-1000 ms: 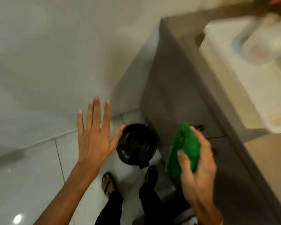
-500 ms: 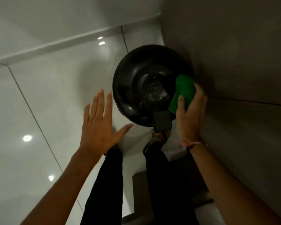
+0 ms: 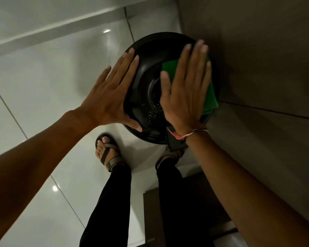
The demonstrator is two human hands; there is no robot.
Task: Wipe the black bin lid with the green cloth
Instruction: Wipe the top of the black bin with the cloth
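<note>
Bin lid [image 3: 146, 97], black, low on the floor [image 3: 43, 82] beside a grey cabinet [image 3: 257, 59]. Green cloth [image 3: 210, 93] pressed flat under right hand [image 3: 184, 90], fingers spread for wiping. Left hand [image 3: 111, 97] open, flat, steadying the rim.

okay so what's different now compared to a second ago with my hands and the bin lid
The right hand brought the bunched green cloth down and now presses it flat on the right side of the black bin lid. The left hand, which was raised in the air, came down onto the lid's left rim. The view also dropped closer. The bin stays beside the cabinet.
</note>
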